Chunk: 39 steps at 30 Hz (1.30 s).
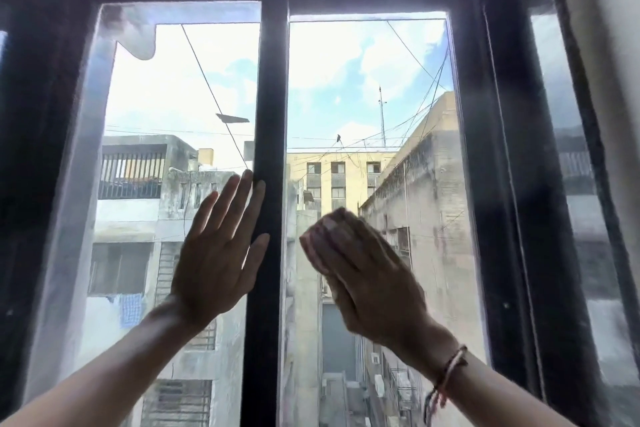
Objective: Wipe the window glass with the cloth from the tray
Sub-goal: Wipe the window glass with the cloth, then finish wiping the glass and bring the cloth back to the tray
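A tall window fills the view, with two glass panes (367,87) split by a dark upright bar (272,87). My right hand (374,282) presses a folded pinkish cloth (327,236) flat against the lower part of the right pane; the cloth shows past my fingertips and looks blurred. My left hand (218,253) rests flat with fingers spread on the left pane, its fingertips touching the bar. A threaded band sits on my right wrist. No tray is in view.
A dark frame (498,149) borders the panes on both sides and the top. A narrow side pane (568,149) and a pale wall (609,45) lie at the right. A film edge peels at the left pane's upper corner (136,38). Buildings and wires lie outside.
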{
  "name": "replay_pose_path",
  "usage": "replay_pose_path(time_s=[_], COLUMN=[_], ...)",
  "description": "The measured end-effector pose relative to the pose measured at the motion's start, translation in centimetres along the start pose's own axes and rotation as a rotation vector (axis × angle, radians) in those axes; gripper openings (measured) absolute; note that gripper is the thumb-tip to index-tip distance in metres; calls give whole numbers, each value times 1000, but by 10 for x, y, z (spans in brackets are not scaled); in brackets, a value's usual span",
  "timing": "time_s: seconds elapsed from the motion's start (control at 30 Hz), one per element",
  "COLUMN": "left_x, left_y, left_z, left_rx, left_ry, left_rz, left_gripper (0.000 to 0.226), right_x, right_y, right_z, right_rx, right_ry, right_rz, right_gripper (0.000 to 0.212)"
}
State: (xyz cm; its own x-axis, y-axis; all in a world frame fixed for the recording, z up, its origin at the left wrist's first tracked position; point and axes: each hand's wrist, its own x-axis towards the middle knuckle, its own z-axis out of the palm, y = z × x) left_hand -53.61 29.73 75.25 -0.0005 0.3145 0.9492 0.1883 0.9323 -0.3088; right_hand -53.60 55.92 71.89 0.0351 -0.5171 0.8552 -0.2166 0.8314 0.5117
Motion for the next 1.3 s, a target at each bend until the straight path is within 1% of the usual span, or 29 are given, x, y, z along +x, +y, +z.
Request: replay_pose_path(time_s=[0.03,0.07,0.1,0.17,0.2,0.23,0.27,0.33,0.37,0.4,0.47,0.53,0.6,0.63,0.7,0.73,0.8,0.83,0.87,0.9,0.93,0.97,1.0,1.07,1.13,1.17,1.23,1.27,1.3], left_x=[0,0,0,0,4,7,8,-4,-20,-44,-101,-168,-222,-241,-291,-308,-372,-410,-452,-483,-517,-553,-585,-647,-707,-737,-781,-802,-821], left_y=[1,3,6,14,16,20,24,33,38,42,49,39,25,18,4,0,-8,-13,-14,-13,-9,-6,-1,11,28,36,52,58,62], left_z=[0,0,-1,-7,-14,-22,-33,-58,-72,-88,-123,-170,-217,-235,-281,-298,-354,-388,-425,-448,-475,-501,-522,-556,-577,-583,-586,-586,-585], left_rx=[1,-5,-20,-52,-65,-96,-134,-204,-242,-287,-430,-587,-760,-831,-905,-951,-960,-907,-834,-780,-712,-643,-561,-401,-335,-307,-283,-294,-309], left_ry=[-7,-15,-27,-69,-100,-134,-176,-280,-338,-402,-547,-700,-792,-811,-856,-888,-886,-857,-836,-800,-777,-757,-746,-733,-750,-769,-832,-848,-848], left_rz=[-7,-13,-22,-40,-51,-69,-89,-124,-138,-151,-206,-328,-544,-666,-943,-1041,-1264,-1388,-1515,-1620,-1726,-1827,-1904,-2045,-2136,-2172,-2231,-2248,-2302], left_gripper=[64,63,63,63,64,65,65,65,65,67,73,81,84,85,81,70,35,22,15,11,8,6,8,26,39,37,14,11,20], right_x=[-12,-20,-23,-22,-21,-23,-31,-59,-77,-93,-125,-145,-153,-151,-139,-133,-138,-144,-159,-174,-191,-210,-228,-271,-311,-331,-367,-380,-391], right_y=[4,15,27,45,40,25,1,-54,-77,-99,-142,-199,-254,-275,-337,-363,-449,-498,-543,-570,-600,-628,-652,-696,-740,-763,-800,-814,-825], right_z=[0,-3,-8,-17,-16,-12,-5,-1,-4,-11,-30,-54,-82,-91,-115,-124,-149,-166,-183,-193,-207,-218,-227,-245,-263,-270,-279,-282,-283], right_rx=[5,3,-4,3,30,62,104,193,250,343,603,1075,1492,1622,1908,2059,2242,2274,2269,2280,2251,2194,2074,1817,1612,1522,1419,1377,1344], right_ry=[-23,-11,22,163,224,243,222,94,41,7,0,-25,-235,-338,-601,-750,-1131,-1320,-1542,-1738,-1925,-2068,-2159,-2236,-2296,-2286,-2223,-2203,-2180], right_rz=[-58,-34,77,436,555,570,499,295,275,348,669,1045,1233,1243,1252,1223,1204,1231,1332,1430,1548,1648,1694,1801,1875,1891,1879,1857,1859], right_gripper=[54,55,55,53,51,50,49,57,65,68,58,58,57,56,41,34,27,25,22,23,36,53,65,68,62,54,42,39,37])
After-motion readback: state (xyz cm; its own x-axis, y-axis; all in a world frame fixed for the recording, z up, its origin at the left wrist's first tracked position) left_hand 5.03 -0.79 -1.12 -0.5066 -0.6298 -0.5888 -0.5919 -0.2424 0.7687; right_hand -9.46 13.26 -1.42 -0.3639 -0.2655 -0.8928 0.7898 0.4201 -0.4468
